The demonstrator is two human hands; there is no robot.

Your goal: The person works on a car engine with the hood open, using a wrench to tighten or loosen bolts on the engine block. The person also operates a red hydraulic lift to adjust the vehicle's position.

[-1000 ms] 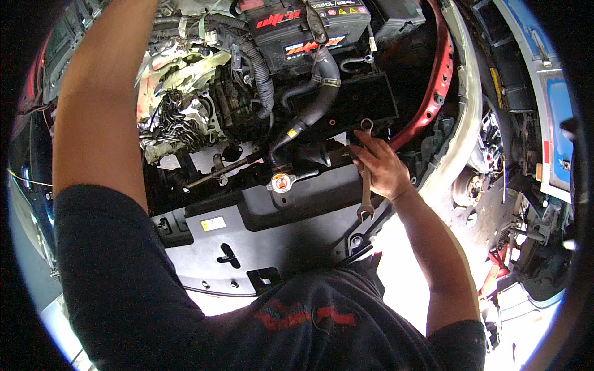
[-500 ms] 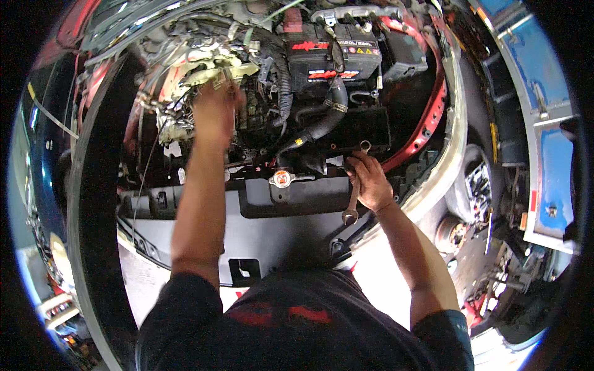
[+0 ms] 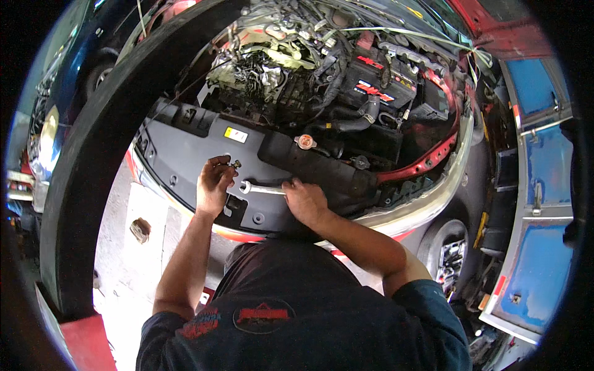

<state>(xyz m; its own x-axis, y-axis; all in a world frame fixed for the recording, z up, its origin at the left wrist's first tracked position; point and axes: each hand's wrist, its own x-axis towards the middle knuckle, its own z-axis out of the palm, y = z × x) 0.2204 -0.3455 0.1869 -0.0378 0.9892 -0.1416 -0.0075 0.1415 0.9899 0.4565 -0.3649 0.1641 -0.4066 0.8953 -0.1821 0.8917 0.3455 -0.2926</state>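
My left hand [image 3: 214,183] is over the black plastic panel [image 3: 210,145] at the front of an open engine bay. Its thumb and fingers pinch a small metal bolt [image 3: 236,164]. To its right, my right hand [image 3: 305,199] is closed around one end of a combination wrench [image 3: 265,189]. The wrench lies nearly level, its open-jaw end pointing left toward my left hand and just below the bolt; its other end is hidden in my fingers.
Beyond the panel are a radiator cap [image 3: 305,141], the exposed engine [image 3: 260,71] with wiring, and a black battery [image 3: 380,80]. A dark upright post [image 3: 80,185] rises at the left. Blue cabinets [image 3: 547,167] line the right side.
My left hand has come back from the engine to the front panel, now with a bolt visible in it. My right hand has shifted left, turning the wrench from upright to level. The view has turned.
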